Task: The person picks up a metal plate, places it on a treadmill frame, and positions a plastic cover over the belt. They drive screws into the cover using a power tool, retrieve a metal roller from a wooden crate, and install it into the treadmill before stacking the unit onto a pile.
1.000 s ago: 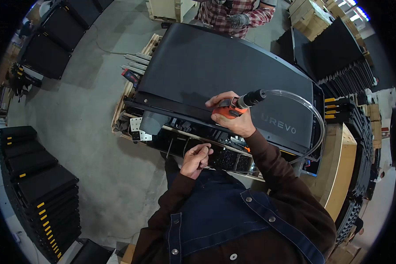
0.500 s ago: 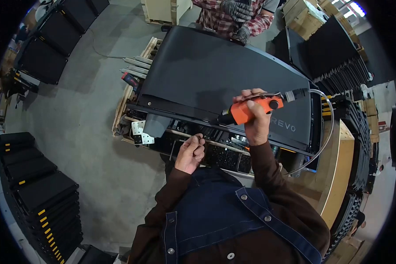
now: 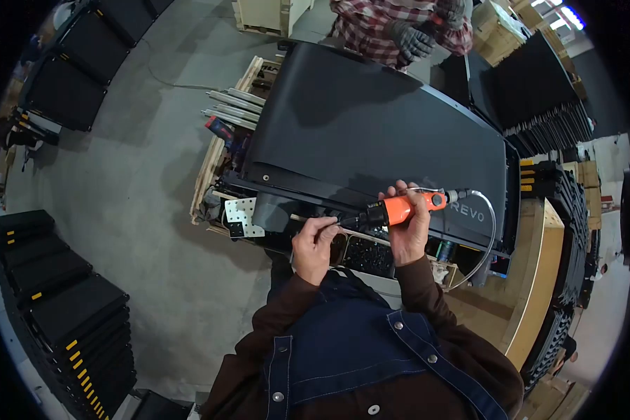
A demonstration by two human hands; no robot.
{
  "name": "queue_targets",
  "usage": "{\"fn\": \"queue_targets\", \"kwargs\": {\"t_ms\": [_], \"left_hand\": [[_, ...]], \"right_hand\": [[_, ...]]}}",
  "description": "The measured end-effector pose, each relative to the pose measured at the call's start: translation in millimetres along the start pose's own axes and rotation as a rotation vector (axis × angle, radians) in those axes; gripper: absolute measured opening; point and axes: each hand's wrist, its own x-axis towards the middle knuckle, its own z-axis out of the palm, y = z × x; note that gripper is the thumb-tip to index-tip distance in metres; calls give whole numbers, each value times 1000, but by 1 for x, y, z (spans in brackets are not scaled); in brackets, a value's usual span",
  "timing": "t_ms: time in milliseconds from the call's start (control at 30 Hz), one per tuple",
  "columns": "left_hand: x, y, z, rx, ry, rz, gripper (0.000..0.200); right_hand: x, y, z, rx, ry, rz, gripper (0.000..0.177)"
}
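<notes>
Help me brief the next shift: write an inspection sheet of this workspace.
Surface: broad black panel over a wooden-framed bench
Job's things: orange tool, its tip at the panel's near edge
Clutter: white perforated plate, metal bars and a red-and-blue tool at the left
Hands: right hand grips the orange tool; left hand at its tip, any small part too hidden to tell
Cables: clear hose loops from the tool's rear; thin cable on the floor
Surroundings: gloved co-worker opposite; stacked black panels at left
</notes>
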Motion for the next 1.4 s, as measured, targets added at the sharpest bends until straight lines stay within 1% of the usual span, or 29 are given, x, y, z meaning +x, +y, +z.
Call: {"fn": "queue_targets", "kwargs": {"t_ms": [67,100,133,200,233,267,300,333,367,400,433,467,533,567,633,700,733,767,833,867,933,1000,1067,1133,1200,1233,1300,1367,1400], "left_hand": [[9,6,-13,3,27,-10,14],[16,7,-21,-1,35,-26,15],[24,2,-28,-111,31,-125,16],[42,-3,-54,-852,-82,-578,20],[50,-6,-54,-990,-20,-655,27],[58,-9,-57,-995,-15,-654,27],[66,-10,-61,-1123,8,-714,30],[74,-12,-64,-1253,31,-773,32],[82,-17,-68,-1336,-21,-760,32],[87,-24,-71,-1343,-18,-762,32],[92,-30,-73,-1445,-22,-806,30],[95,-37,-76,-1546,-26,-850,30],[98,-35,-78,-1529,-15,-871,33],[97,-33,-80,-1528,23,-919,33],[94,-26,-81,-1532,59,-973,34],[85,-18,-82,-1333,4,-978,36],[76,-23,-82,-1287,-24,-1036,35],[67,-29,-82,-1294,-21,-1040,35],[58,-33,-85,-1174,-108,-1164,36],[52,-35,-88,-1127,-109,-1198,35],[41,-40,-89,-1090,-91,-1212,34],[34,-42,-91,-1053,-72,-1223,32],[28,-44,-92,-1010,-13,-1158,26],[22,-48,-92,-1001,-31,-1107,24],[17,-50,-90,-986,-54,-1060,21],[14,-50,-91,-959,-58,-1036,21],[11,-47,-95,-929,-64,-999,21],[7,-40,-105,-850,-118,-1020,24],[6,-41,-109,-848,-122,-1018,24]], "right_hand": [[10,20,-4,10,21,44,21],[11,29,5,9,12,53,20],[15,37,14,4,2,59,20],[16,53,38,-30,-38,-31,21],[11,60,59,-41,-65,-70,26],[7,68,78,-139,-126,-130,29],[7,77,93,-237,-186,-192,32],[14,87,98,-255,-280,-256,36],[16,97,108,-309,-363,-298,39],[16,107,117,-363,-444,-339,41],[18,116,122,-401,-492,-348,44],[19,122,126,-498,-556,-385,43],[21,129,134,-705,-677,-434,42],[23,132,136,-714,-676,-431,42],[28,138,142,-797,-803,-339,36],[34,138,149,-860,-828,-301,32],[38,140,153,-858,-868,-299,32],[38,143,153,-855,-901,-293,33],[38,148,157,-847,-872,-282,34],[40,147,157,-867,-894,-304,34],[39,147,155,-890,-917,-326,34],[38,148,151,-811,-869,-315,34],[39,147,152,-841,-895,-303,34],[37,145,154,-865,-926,-298,34],[31,141,159,-1067,-1002,-423,36],[26,137,162,-1063,-1000,-430,36],[22,132,174,-873,-812,-184,37],[23,138,175,-899,-776,-201,35],[17,156,171,-831,-608,-251,35]]}}
